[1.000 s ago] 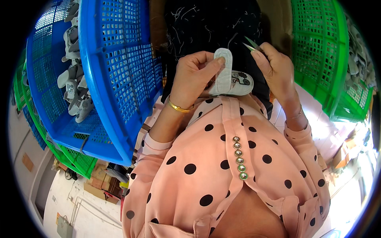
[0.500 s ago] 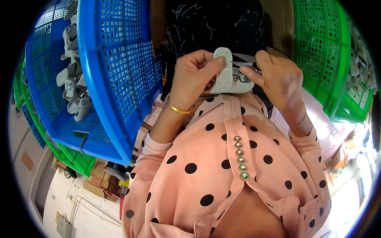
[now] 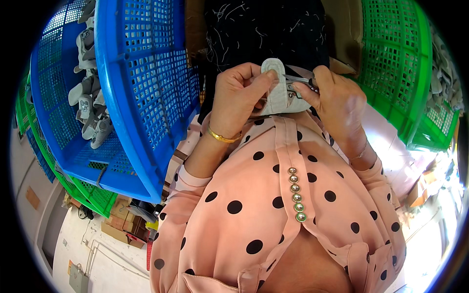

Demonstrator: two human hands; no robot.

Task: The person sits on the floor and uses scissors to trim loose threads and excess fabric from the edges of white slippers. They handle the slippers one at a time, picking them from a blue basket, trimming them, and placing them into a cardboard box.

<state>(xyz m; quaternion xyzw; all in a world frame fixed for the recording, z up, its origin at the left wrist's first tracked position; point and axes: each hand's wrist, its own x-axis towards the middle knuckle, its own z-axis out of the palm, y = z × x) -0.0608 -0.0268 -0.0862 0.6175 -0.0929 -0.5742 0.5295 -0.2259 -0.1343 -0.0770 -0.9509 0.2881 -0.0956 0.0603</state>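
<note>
My left hand is closed on a pale grey fabric shoe upper. Its thumb presses the rounded flap, and a dark line drawing shows on the upper's right part. My right hand is closed round small thread snips, whose metal blades point left and lie against the upper near the flap's edge. Their grip is mostly hidden in my fingers. Both hands are over my lap, just above the hem of my dotted shirt.
Dark cloth scattered with cut thread ends covers my lap. At my left stands a blue plastic basket beside more grey shoe uppers. A green basket stands at my right, with further uppers beyond it.
My right hand has shifted slightly left, bringing the snips' blades closer to the flap; more of the blades shows. My left hand keeps its hold, almost unmoved.
</note>
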